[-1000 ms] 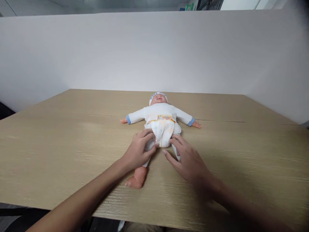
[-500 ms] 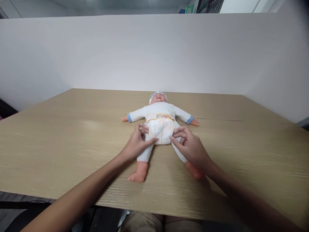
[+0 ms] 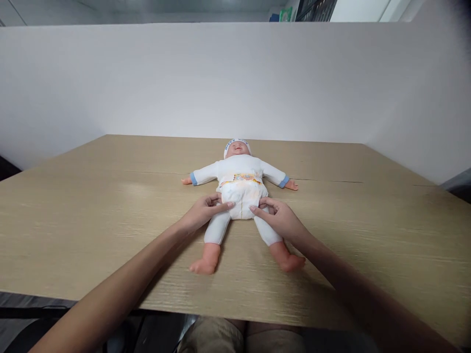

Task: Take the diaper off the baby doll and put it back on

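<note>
A baby doll (image 3: 238,166) in a white outfit with blue cuffs and a printed white cap lies on its back, arms spread and bare feet toward me. Round its hips is a white diaper (image 3: 243,198) with a colourful waistband strip. My left hand (image 3: 209,208) pinches the diaper's edge at the leg on the left, thumb on the front and fingers curled behind. On the opposite side my right hand (image 3: 274,213) grips the other leg edge between thumb and fingers. The fingertips under the diaper's edges are partly hidden.
The doll rests on a wide wooden table (image 3: 110,215) with a thin seam across it. A white partition (image 3: 235,78) stands behind the table and along its right side. My knees (image 3: 217,338) are below the front edge.
Both hands have shifted slightly down the diaper's leg edges. The right hand has moved off the doll's lower leg, so that foot now shows fully. The whole view has shifted a little.
</note>
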A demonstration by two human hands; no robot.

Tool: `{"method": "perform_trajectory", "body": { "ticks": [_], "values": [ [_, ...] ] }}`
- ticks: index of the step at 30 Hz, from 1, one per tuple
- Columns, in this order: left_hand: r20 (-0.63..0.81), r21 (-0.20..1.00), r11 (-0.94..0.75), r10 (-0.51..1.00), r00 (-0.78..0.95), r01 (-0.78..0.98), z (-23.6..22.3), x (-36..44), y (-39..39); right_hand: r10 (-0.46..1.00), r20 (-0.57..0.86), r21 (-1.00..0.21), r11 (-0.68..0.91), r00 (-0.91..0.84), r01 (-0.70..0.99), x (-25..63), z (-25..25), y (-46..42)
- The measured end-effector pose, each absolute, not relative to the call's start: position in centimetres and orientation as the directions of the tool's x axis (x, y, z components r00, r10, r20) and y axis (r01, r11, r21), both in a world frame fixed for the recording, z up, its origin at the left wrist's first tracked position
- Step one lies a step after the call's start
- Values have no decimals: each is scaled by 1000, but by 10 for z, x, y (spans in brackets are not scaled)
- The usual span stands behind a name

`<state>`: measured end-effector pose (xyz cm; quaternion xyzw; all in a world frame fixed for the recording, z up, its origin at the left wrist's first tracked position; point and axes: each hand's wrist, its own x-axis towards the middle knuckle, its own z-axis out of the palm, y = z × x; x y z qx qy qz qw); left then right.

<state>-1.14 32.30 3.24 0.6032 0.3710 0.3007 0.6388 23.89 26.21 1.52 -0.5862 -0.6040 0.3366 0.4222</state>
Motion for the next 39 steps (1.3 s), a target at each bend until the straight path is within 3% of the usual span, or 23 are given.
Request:
{"method": "perform_trajectory", "body": {
  "ticks": [2,4,8,14,17,21,24,27,30,33,39],
  "values": [
    [-103,995,97,843,529,39,31,-12,324,992,116,-924,92,41,372,242,11,264],
    [-70,997,49,867,494,55,28,-11,324,986,152,-896,106,72,430,244,12,262],
    [15,992,-68,903,429,107,23,-12,323,934,337,-731,183,115,658,239,18,250],
    [205,929,-285,927,315,235,17,-25,325,818,570,-598,355,71,719,249,4,251],
    [370,808,-451,889,269,379,12,-35,345,761,644,-519,352,85,779,276,-11,269],
    [573,467,-553,783,240,690,5,-42,399,746,664,-317,216,54,923,315,-20,317],
    [496,310,-496,812,308,811,2,-38,439,821,565,-290,109,78,951,326,-17,355],
    [397,239,-431,861,318,870,0,-32,460,881,463,-325,70,94,943,322,-15,378],
    [390,189,-404,867,310,895,0,-29,463,895,426,-351,30,131,936,310,-13,383],
    [363,236,-345,899,247,908,8,-25,455,890,399,-384,-58,222,922,295,-8,378],
    [88,593,-137,991,105,793,58,-20,398,905,322,-455,-109,277,884,282,16,338]
  ]
}}
